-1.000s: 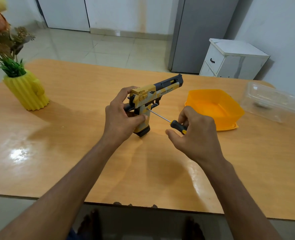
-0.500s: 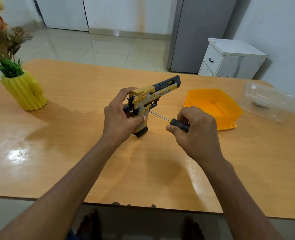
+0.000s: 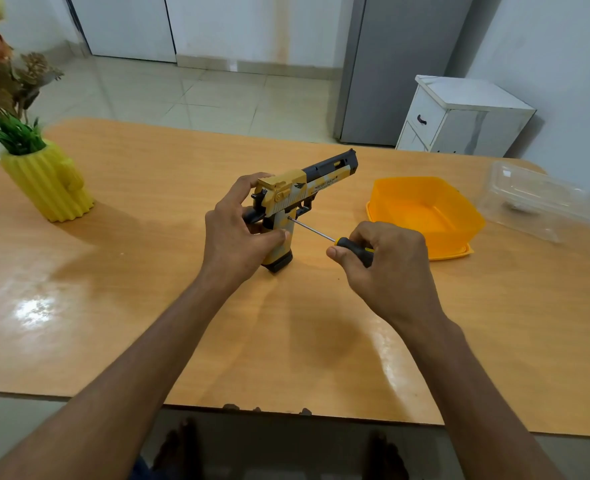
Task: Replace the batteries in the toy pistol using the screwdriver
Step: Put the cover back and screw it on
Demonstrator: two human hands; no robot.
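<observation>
Two hands are in view, the left (image 3: 241,233) and the right (image 3: 383,268). One pistol (image 3: 300,192). One screwdriver (image 3: 342,241). One orange tub (image 3: 425,216). One clear plastic box (image 3: 539,199). One yellow vase (image 3: 49,181), with one bunch of flowers (image 3: 6,95) in it. One counter (image 3: 113,271) under all of these. Beyond it, one white cabinet (image 3: 459,119) and one grey fridge (image 3: 404,64). Two bare feet (image 3: 182,448) show below the counter edge.
</observation>
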